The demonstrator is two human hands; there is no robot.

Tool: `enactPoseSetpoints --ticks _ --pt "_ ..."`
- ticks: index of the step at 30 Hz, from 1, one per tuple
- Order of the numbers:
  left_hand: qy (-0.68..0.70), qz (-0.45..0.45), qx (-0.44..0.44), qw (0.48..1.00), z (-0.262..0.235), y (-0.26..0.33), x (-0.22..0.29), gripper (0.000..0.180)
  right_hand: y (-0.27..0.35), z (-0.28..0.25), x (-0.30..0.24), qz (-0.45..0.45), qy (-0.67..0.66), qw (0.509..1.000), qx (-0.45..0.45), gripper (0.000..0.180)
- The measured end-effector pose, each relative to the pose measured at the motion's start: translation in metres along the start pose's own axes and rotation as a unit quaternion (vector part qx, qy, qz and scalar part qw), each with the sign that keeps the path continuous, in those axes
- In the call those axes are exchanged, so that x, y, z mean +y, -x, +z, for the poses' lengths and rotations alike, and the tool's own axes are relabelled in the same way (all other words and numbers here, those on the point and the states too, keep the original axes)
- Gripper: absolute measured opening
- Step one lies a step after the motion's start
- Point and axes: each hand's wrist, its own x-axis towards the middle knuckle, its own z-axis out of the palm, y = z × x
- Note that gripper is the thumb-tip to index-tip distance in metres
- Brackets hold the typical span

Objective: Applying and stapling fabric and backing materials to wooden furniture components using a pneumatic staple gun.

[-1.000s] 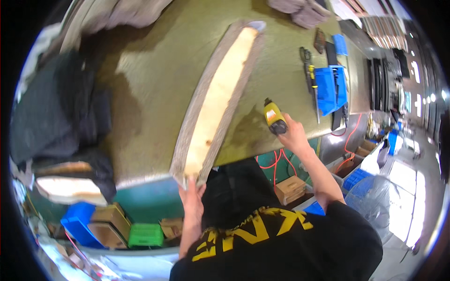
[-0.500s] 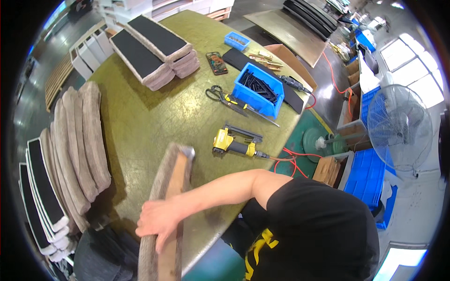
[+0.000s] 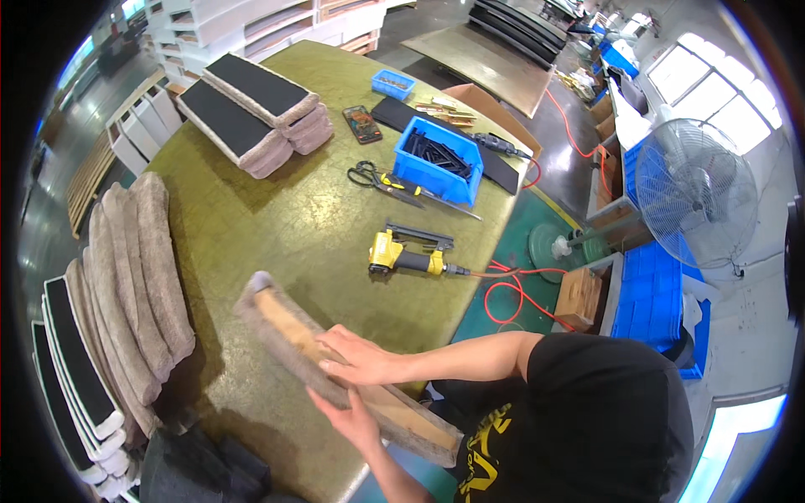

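A long, slightly curved board (image 3: 289,318) wrapped in grey-brown plush lies slantwise near the table's front edge, its bare wood face up. Across that wood rests my right hand (image 3: 360,356), its fingers stretched out and spread. My left hand (image 3: 356,423) holds the board's near plush side from below; some of its fingers are hidden. Beyond the board, a yellow and black staple gun (image 3: 407,254) lies on its side, joined to an air hose.
The table (image 3: 251,218) carries scissors (image 3: 386,180), a blue bin of black strips (image 3: 436,163), a phone (image 3: 362,124) and stacked plush pads with black faces (image 3: 239,117). More plush pieces (image 3: 138,277) stand at the left. A fan (image 3: 696,193) stands at the right.
The board has swung so that its far end points left. My left hand has come into view at its side. My right hand has gone from gripping round it to lying on the wood.
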Motion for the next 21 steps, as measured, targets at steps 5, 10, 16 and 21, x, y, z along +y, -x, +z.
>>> enactPoseSetpoints --ticks 5,10,16,21 --pt "-0.042 0.008 -0.071 0.997 0.026 -0.001 0.017 0.088 -0.019 0.007 0.03 0.165 -0.179 0.97 0.022 0.03" --pt "-0.095 0.026 -0.057 0.993 0.035 0.0 0.012 0.089 -0.02 -0.001 0.027 0.211 -0.247 0.945 0.023 0.028" --pt "-0.118 0.046 -0.048 0.991 0.03 0.006 0.009 0.082 -0.031 0.004 0.042 0.268 -0.334 0.902 -0.048 0.022" --pt "-0.117 0.03 -0.055 0.991 0.041 0.002 0.0 0.085 -0.039 -0.022 0.041 0.298 -0.301 0.905 -0.043 0.025"
